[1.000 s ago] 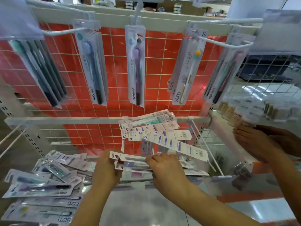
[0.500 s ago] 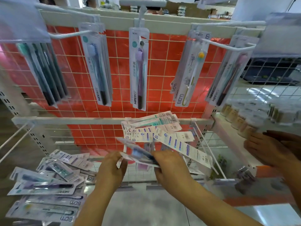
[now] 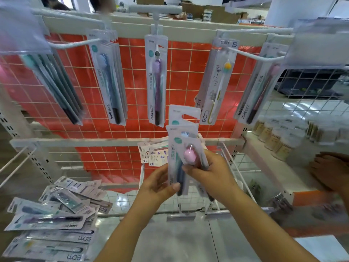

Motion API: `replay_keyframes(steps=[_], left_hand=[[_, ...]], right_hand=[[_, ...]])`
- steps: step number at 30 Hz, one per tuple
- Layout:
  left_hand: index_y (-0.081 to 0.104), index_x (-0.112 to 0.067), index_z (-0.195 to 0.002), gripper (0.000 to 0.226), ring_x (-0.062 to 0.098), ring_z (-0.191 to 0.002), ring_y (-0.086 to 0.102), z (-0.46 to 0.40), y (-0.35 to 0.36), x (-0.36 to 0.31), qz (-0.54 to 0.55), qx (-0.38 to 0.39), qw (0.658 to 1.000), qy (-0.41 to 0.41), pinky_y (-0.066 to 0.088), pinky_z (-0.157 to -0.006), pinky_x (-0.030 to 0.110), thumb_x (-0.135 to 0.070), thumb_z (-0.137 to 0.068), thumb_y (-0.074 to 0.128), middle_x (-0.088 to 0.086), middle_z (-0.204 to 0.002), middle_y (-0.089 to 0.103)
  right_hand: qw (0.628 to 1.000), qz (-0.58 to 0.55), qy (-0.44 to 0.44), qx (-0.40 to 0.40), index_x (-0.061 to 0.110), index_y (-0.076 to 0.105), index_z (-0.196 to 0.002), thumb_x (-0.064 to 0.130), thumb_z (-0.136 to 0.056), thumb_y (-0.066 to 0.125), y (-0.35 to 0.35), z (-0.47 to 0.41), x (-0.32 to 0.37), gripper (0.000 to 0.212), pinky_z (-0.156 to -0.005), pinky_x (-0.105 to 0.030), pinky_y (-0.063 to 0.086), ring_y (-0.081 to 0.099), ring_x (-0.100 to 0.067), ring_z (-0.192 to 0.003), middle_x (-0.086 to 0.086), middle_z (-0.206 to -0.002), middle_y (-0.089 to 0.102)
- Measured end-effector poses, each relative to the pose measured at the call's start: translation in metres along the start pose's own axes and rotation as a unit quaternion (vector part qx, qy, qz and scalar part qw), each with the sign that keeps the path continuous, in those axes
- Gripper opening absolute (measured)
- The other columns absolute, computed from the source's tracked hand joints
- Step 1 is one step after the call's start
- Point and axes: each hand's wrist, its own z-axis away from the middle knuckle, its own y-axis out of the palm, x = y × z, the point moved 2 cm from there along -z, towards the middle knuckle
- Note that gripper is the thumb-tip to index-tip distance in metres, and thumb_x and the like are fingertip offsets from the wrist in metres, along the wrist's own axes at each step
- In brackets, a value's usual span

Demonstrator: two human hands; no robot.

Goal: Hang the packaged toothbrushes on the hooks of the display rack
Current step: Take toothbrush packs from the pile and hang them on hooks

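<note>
Both hands hold a small stack of packaged toothbrushes, the packs (image 3: 184, 133), upright in front of the lower rail (image 3: 113, 142) of the rack. The left hand (image 3: 158, 184) pinches the bottom of the stack, thumb across the front. The right hand (image 3: 211, 171) grips the stack from the right side, its thumb lying over the front pack just below a pink brush head. The rear pack stands higher than the others, and its hang slot shows at the top, below the hanging rows and not on any hook.

Above, packs hang from white hooks before a wire grid (image 3: 132, 87) backed in red: a dark-brushed bunch (image 3: 54, 87) at far left, a blue pack (image 3: 108, 80), a purple pack (image 3: 156, 80) on the centre hook (image 3: 157, 28), a yellow-headed pack (image 3: 217, 84) and a pink pack (image 3: 258, 87) at right.

Behind the held stack, more packs (image 3: 153, 154) lie fanned with backs showing, in a wire basket (image 3: 232, 167). A loose pile (image 3: 56, 214) of packs lies at lower left. On a shelf (image 3: 264, 163) at right stand small jars (image 3: 279, 137), and another person's hand (image 3: 330, 171) is near them, blurred.
</note>
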Motion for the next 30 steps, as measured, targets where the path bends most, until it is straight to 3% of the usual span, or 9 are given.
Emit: replay_keyframes(steps=[3,6,9,14,19,23,30], left_hand=[[0.061,-0.021,-0.104,0.035,0.006,-0.084,0.068,-0.002,0.005,-0.004,0.012,-0.032,0.999,0.005,0.053,-0.068,0.018,0.000,-0.077,0.070,-0.006,-0.091,0.073],[0.064,-0.017,-0.099,0.032,0.008,-0.082,0.070,-0.001,0.003,-0.007,0.014,-0.040,0.999,0.005,0.053,-0.067,0.017,0.006,-0.076,0.066,-0.006,-0.086,0.075],[0.066,-0.013,-0.099,0.030,0.013,-0.081,0.071,0.003,0.000,-0.009,0.032,-0.043,0.999,0.002,0.056,-0.070,0.022,0.006,-0.075,0.067,-0.001,-0.085,0.075],[0.064,-0.006,-0.096,0.025,0.013,-0.072,0.070,0.005,-0.001,-0.008,0.087,-0.053,0.995,0.004,0.055,-0.062,0.022,0.008,-0.076,0.063,0.001,-0.078,0.074],[0.062,-0.005,-0.092,0.021,0.011,-0.070,0.070,0.008,-0.004,-0.002,0.120,-0.095,0.988,0.005,0.055,-0.060,0.019,0.010,-0.077,0.061,0.000,-0.075,0.074],[0.063,-0.005,-0.093,0.022,0.016,-0.076,0.070,0.009,-0.008,0.001,0.140,-0.120,0.983,0.006,0.057,-0.067,0.024,0.007,-0.075,0.063,0.004,-0.081,0.074],[0.063,-0.011,-0.096,0.032,0.027,-0.088,0.069,0.015,-0.013,-0.005,0.148,-0.155,0.976,0.025,0.056,-0.079,0.040,-0.013,-0.064,0.068,0.011,-0.093,0.073]], right_hand=[[0.998,-0.063,0.027,-0.014,0.030,0.065,-0.080,0.004,-0.080,0.069,-0.002,-0.005,0.000,0.027,-0.078,-0.031,0.056,0.067,-0.014,-0.088,0.009,-0.087,0.070],[0.994,-0.099,0.042,-0.037,0.024,0.069,-0.081,0.001,-0.075,0.073,-0.005,-0.010,-0.005,0.025,-0.080,-0.036,0.056,0.069,-0.019,-0.087,0.005,-0.085,0.073],[0.987,-0.143,0.060,-0.042,0.017,0.071,-0.083,-0.003,-0.072,0.074,-0.006,-0.012,-0.011,0.023,-0.078,-0.037,0.056,0.070,-0.022,-0.085,0.000,-0.085,0.075],[0.958,-0.261,0.099,-0.067,0.008,0.070,-0.090,-0.007,-0.073,0.067,-0.005,-0.015,-0.022,0.023,-0.080,-0.043,0.054,0.069,-0.028,-0.084,-0.010,-0.089,0.073],[0.931,-0.335,0.126,-0.075,0.011,0.065,-0.091,-0.009,-0.080,0.059,-0.012,-0.017,-0.025,0.024,-0.065,-0.034,0.059,0.071,-0.021,-0.071,-0.007,-0.080,0.074],[0.920,-0.356,0.153,-0.064,0.010,0.065,-0.092,-0.009,-0.080,0.057,-0.011,-0.018,-0.031,0.024,-0.075,-0.044,0.057,0.070,-0.029,-0.080,-0.015,-0.086,0.073],[0.907,-0.376,0.186,-0.032,0.003,0.061,-0.101,-0.011,-0.079,0.056,-0.004,-0.019,-0.029,0.027,-0.059,-0.037,0.059,0.071,-0.030,-0.070,-0.018,-0.086,0.072]])
